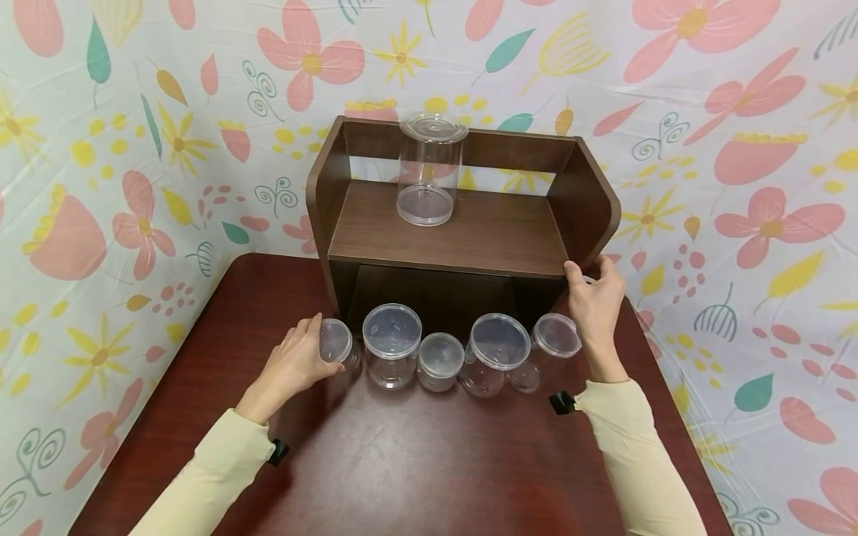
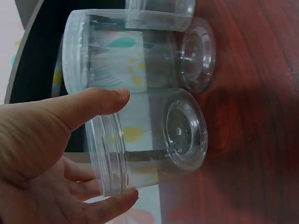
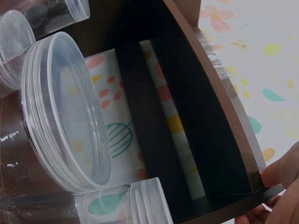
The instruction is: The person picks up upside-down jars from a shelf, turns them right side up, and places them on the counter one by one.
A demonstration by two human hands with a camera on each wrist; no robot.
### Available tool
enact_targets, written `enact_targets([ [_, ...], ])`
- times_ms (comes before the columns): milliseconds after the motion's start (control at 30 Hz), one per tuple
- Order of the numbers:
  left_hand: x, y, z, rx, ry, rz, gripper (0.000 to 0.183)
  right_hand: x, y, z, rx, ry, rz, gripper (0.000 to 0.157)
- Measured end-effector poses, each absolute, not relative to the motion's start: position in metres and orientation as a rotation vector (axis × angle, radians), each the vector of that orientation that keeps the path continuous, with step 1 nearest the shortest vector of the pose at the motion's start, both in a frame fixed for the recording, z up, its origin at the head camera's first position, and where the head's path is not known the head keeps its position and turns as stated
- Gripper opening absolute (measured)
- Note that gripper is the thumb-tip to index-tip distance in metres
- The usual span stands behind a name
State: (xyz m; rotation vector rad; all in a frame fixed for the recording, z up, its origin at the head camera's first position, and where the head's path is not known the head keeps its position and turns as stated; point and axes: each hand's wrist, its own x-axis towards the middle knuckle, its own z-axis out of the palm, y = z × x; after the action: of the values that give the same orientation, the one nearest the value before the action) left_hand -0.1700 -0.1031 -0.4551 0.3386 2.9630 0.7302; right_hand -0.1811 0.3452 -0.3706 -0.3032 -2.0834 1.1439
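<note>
At the left end of a row of clear lidded jars, my left hand holds a jar near its lid. In the left wrist view the thumb lies on one side of that jar, with fingers on the other. My right hand grips the right front corner of a dark brown two-tier shelf. The right wrist view shows a thumb and fingertips at the shelf corner; the rest of that hand is outside it.
One tall clear jar stands on the upper tier. Along the shelf's front are a wide jar, a small jar, another wide jar and a narrow jar. Beneath is a reddish-brown table; behind hangs a floral cloth.
</note>
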Motion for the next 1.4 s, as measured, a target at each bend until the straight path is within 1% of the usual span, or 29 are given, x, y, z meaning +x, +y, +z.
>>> enact_targets([
  [300,-0.173,-0.094,-0.468,0.308,2.942,0.736,0.104,-0.18,0.344,-0.369,-0.303,-2.082,1.133,0.022],
  [533,-0.173,-0.09,-0.476,0.351,2.979,0.71,0.099,-0.181,0.344,-0.369,-0.29,-2.071,1.118,0.02],
  [1100,-0.171,-0.086,-0.489,0.366,2.984,0.722,0.098,-0.18,0.343,-0.37,-0.306,-2.075,1.124,0.019],
  [1233,-0.17,-0.086,-0.491,0.375,2.99,0.737,0.101,-0.179,0.343,-0.369,-0.309,-2.074,1.128,0.02],
  [1400,-0.169,-0.087,-0.489,0.371,2.99,0.724,0.113,-0.18,0.343,-0.37,-0.293,-2.066,1.131,0.019],
])
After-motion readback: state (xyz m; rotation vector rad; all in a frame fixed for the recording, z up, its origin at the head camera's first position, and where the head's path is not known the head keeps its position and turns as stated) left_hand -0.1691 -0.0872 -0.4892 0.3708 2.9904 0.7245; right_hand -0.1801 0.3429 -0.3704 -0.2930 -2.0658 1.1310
